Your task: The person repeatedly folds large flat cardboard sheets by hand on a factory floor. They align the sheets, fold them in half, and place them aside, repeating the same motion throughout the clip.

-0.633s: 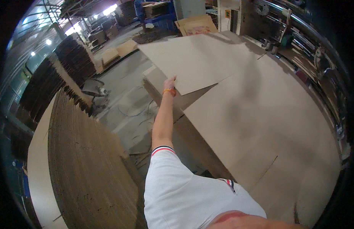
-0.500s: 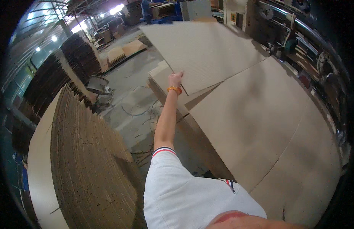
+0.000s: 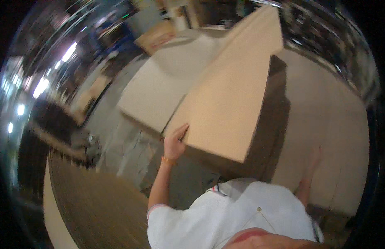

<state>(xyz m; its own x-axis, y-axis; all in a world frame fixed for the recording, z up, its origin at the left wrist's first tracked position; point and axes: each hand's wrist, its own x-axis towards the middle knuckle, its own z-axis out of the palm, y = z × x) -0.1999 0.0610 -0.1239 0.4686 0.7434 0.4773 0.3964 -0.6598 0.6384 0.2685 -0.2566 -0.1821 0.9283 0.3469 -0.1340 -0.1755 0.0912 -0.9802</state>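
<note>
My left hand [image 3: 174, 143] grips the near left corner of a large tan cardboard sheet [image 3: 227, 103], thumb on top. The sheet is raised and tilted, its far end high at the back and its right edge casting a shadow. Below and to the left lies a stack of paler cardboard sheets [image 3: 153, 91]. To the right spreads another broad cardboard pile [image 3: 329, 112]. Over that pile my right hand [image 3: 313, 157] is low and smeared by motion, so its fingers do not show clearly. It appears apart from the raised sheet.
A tall stack of corrugated cardboard [image 3: 101, 203] stands close on my left. Machinery with metal rollers [image 3: 325, 45] runs along the far right. Grey floor [image 3: 113, 112] with scraps lies between the stacks. More cardboard [image 3: 91, 95] is farther back on the left.
My left hand has come nearer, bringing the sheet from flat over the far stack to a raised tilt. My right hand and forearm have come into view. The whole view has turned.
</note>
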